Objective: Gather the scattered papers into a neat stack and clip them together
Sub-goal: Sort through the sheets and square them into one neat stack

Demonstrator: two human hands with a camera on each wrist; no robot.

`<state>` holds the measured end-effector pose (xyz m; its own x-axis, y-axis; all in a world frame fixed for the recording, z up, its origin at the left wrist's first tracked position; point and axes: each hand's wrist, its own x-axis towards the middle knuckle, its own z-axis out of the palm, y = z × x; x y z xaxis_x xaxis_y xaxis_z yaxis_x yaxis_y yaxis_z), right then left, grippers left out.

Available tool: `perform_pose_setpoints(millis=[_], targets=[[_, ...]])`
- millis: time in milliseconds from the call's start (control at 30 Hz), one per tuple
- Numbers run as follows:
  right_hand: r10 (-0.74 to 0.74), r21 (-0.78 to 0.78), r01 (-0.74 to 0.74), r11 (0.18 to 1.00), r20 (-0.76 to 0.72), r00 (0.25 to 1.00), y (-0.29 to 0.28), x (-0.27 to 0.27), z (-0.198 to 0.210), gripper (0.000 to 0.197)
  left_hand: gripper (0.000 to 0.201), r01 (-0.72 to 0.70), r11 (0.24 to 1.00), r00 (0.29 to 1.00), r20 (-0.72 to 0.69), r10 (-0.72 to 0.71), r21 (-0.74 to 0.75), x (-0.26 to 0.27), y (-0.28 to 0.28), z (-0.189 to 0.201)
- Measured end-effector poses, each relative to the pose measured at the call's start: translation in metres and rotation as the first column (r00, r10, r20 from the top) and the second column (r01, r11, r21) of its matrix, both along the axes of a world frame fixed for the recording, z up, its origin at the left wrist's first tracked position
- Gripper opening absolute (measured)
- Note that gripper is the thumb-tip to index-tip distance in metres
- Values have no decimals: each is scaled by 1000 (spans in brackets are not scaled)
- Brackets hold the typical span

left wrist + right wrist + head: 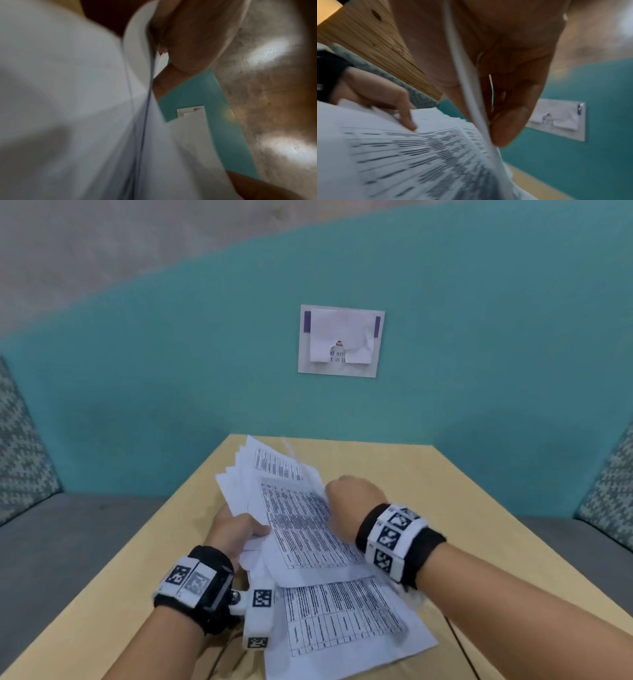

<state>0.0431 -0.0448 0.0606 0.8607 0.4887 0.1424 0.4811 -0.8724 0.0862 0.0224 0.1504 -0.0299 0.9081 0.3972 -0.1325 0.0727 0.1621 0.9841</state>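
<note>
Blurred white papers (68,108) fill 9 o'clock; left hand (193,33) fingers grip their edge at 12 o'clock. Teal wall (197,97) centre.

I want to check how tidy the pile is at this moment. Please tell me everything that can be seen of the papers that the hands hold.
The papers are white sheets printed with dense black tables. They are fanned and uneven, not squared: corners stick out at the far left, and one sheet lies flat on the wooden table nearer the person. The left hand holds the left edge, thumb on top; the right hand pinches the right edge. No clip is visible.
</note>
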Motion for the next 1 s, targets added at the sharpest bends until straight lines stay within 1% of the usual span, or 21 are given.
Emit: perform_pose_setpoints(millis=[100, 167, 233, 267, 333, 400, 467, 533, 600, 667, 700, 767, 800, 867, 900, 933, 967, 1000], targets=[[13, -30, -19, 999, -187, 982, 16, -6, -24, 6, 46, 23, 1000, 1000, -16, -23, 2, 0, -1, -2], [31, 3, -32, 999, -352, 936, 21, -3, -37, 21, 45, 24, 1000, 999, -23, -24, 6, -1, -2, 0], [78, 29, -73, 997, -465, 882, 23, 0, -45, 43, 45, 33, 999, 999, -32, -32, 20, -3, -4, 1], [114, 39, -109, 993, -493, 862, 23, -1, -48, 51, 45, 36, 999, 998, -43, -35, 23, -4, -4, 1], [186, 69, -175, 982, -507, 842, 22, -4, -55, 58, 41, 34, 999, 997, -65, -32, 29, -5, -5, 0], [224, 106, -198, 974, -524, 822, 19, -6, -62, 58, 27, 2, 1000, 997, -79, -1, 1, -5, -7, 3], [241, 142, -194, 971, -567, 788, 16, -8, -65, 51, 13, -26, 1000, 996, -89, 26, -4, -5, -8, 4], [247, 176, -176, 969, -608, 754, 14, -8, -63, 45, 19, 15, 1000, 995, -97, -13, 22, -3, -8, 2], [249, 227, -128, 965, -657, 712, 15, -8, -60, 40, 27, 64, 994, 991, -121, -53, 87, -4, -7, 0], [279, 318, -69, 946, -683, 675, 15, -5, -61, 41, 37, 83, 987, 990, -121, -67, 136, -5, -6, -1], [301, 375, -35, 926, -683, 665, 14, -3, -62, 38, 44, 89, 984, 991, -111, -72, 156, -5, -6, -1], [337, 488, 37, 872, -654, 677, 9, 7, -61, 28, 55, 90, 979, 994, -84, -75, 185, -6, -6, 0], [343, 540, 72, 839, -627, 700, 4, 13, -59, 24, 60, 79, 979, 995, -71, -67, 186, -7, -7, 2], [299, 624, 147, 768, -551, 779, -15, 32, -56, 20, 64, 54, 985, 998, -26, -50, 163, -9, -10, 7], [237, 652, 191, 734, -509, 828, -27, 43, -56, 23, 64, 45, 986, 999, 1, -46, 158, -10, -11, 8], [141, 671, 250, 698, -472, 870, -41, 56, -58, 28, 64, 32, 987, 999, 25, -36, 157, -10, -10, 9], [40, 692, 320, 647, -450, 892, -54, 67, -59, 36, 63, 14, 987, 999, 44, -22, 160, -11, -8, 10], [-45, 721, 394, 570, -451, 891, -67, 76, -61, 46, 63, -3, 988, 998, 63, -7, 154, -10, -5, 11]])
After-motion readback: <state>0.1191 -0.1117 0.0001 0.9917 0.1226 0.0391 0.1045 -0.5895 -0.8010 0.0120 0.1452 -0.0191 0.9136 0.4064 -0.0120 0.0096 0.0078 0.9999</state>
